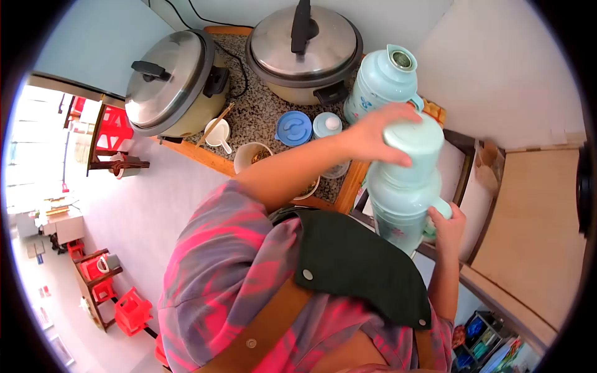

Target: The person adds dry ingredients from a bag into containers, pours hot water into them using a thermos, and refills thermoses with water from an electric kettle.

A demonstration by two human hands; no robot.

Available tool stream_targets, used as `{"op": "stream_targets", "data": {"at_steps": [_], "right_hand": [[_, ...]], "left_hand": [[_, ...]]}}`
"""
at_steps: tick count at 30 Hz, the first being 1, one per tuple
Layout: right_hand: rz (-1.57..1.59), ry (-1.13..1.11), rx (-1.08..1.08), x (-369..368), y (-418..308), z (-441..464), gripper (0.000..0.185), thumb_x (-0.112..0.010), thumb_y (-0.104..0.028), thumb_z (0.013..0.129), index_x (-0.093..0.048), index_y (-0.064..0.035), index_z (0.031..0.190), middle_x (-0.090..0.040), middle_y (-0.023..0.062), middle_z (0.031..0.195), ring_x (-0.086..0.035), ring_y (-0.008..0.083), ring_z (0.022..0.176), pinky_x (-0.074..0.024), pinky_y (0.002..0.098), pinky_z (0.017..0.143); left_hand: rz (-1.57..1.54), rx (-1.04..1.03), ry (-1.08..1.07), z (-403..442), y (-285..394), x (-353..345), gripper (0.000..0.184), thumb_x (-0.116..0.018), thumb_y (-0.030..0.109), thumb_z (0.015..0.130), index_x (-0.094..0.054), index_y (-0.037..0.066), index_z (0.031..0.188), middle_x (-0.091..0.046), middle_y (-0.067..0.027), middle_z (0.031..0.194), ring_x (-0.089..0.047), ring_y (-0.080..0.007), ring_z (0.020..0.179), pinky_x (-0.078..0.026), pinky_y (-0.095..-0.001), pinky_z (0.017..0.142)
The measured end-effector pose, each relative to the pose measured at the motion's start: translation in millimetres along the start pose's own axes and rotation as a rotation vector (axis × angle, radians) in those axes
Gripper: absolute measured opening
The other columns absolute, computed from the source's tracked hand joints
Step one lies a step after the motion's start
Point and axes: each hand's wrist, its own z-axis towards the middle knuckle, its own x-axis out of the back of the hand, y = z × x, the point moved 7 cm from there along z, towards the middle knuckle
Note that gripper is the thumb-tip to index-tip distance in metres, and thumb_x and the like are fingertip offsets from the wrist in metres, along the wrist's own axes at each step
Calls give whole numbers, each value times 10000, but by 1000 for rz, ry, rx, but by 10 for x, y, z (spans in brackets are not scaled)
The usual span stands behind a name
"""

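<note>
A pale mint-green thermos flask [405,217] stands close in front of my body, with its cup-shaped lid [418,146] on top. My left hand [380,133] reaches across and grips that lid, its thumb along the near side and its fingers over the far side. Lower down, my right hand [449,227] is closed around the flask's side handle. Just behind is a second mint thermos flask [376,87] with blue flowers; it has no cup on, and its round metallic mouth shows.
Two large cookers, a left cooker [168,81] and a back cooker [305,46], stand on the speckled countertop [258,105]. Nearby are a blue lid [293,128], a lidded jar [328,124] and a white ladle-like cup [217,133]. Red stools [132,311] stand on the floor.
</note>
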Motion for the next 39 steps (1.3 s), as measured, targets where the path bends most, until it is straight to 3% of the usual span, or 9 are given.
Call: {"op": "stream_targets", "data": {"at_steps": [4, 8, 17, 22, 24, 26, 28, 30, 39], "right_hand": [[36, -26, 76, -448, -75, -241, 309, -795, -210, 677, -585, 7, 739, -546, 0, 643, -480, 74, 599, -411, 244, 540], [23, 38, 80, -727, -254, -463, 304, -791, -203, 684, -583, 10, 747, -538, -6, 638, -475, 77, 599, -410, 242, 546], [-411, 261, -111, -814, -120, -993, 346, -722, -205, 691, -639, 2, 956, -651, 85, 829, -587, 161, 749, -466, 311, 703], [-558, 191, 61, -871, 234, -827, 370, -656, -243, 776, -592, 44, 1001, -625, 128, 805, -575, 202, 700, -467, 322, 636], [-494, 49, -150, -1070, 104, -845, 408, -662, -337, 776, -606, 27, 951, -618, 196, 784, -582, 291, 646, -468, 390, 613], [-748, -59, -151, -1180, 62, -849, 502, -662, -448, 761, -631, 22, 934, -634, 228, 797, -610, 327, 651, -487, 427, 616], [-1033, -146, -7, -1199, 228, -705, 569, -637, -546, 749, -647, -10, 942, -653, 201, 820, -631, 342, 726, -492, 467, 644], [-1073, -163, 108, -1264, 255, -629, 574, -608, -592, 743, -669, -53, 932, -674, 147, 802, -636, 365, 747, -499, 523, 642], [-473, -226, 393, -1340, -182, -829, 303, -674, -256, 766, -562, 15, 844, -574, 206, 756, -553, 337, 693, -440, 410, 654]], "left_hand": [[-84, 195, 390, -497, 171, 1090, 780, -825, 312, 574, -476, 57, 1223, -521, -133, 1141, -516, -248, 1064, -448, -344, 899], [632, 402, 504, -1301, -382, 2377, 803, -795, 398, 591, -451, -6, 1194, -496, -199, 1150, -472, -340, 1086, -389, -436, 937], [1192, 951, 151, -2509, -2279, 2741, 759, -822, 389, 493, -529, 3, 1078, -506, -192, 1059, -547, -339, 968, -480, -409, 823], [1141, 1065, 4, -2536, -2186, 2814, 614, -605, 491, 740, -528, 47, 1157, -514, -151, 1161, -475, -320, 1076, -415, -432, 902], [906, 1003, 81, -2356, -1917, 2582, 584, -518, 532, 839, -527, 65, 1189, -517, -135, 1202, -446, -313, 1120, -389, -441, 933], [649, 18, 569, -2010, -1560, 2134, 248, -647, 159, 775, -557, 56, 981, -564, -129, 882, -572, -258, 767, -478, -389, 646], [46, 341, 122, -1680, -563, 1399, 358, -636, 189, 791, -525, 94, 1118, -569, -130, 967, -547, -309, 921, -458, -403, 788], [378, -315, -133, -1605, 146, 827, 366, -587, 311, 831, -535, 154, 1157, -533, -115, 1091, -494, -321, 1016, -388, -421, 887], [594, -259, -376, -1773, 111, 409, 375, -587, 328, 834, -505, 81, 1104, -521, -161, 999, -508, -340, 952, -434, -420, 813]]}}
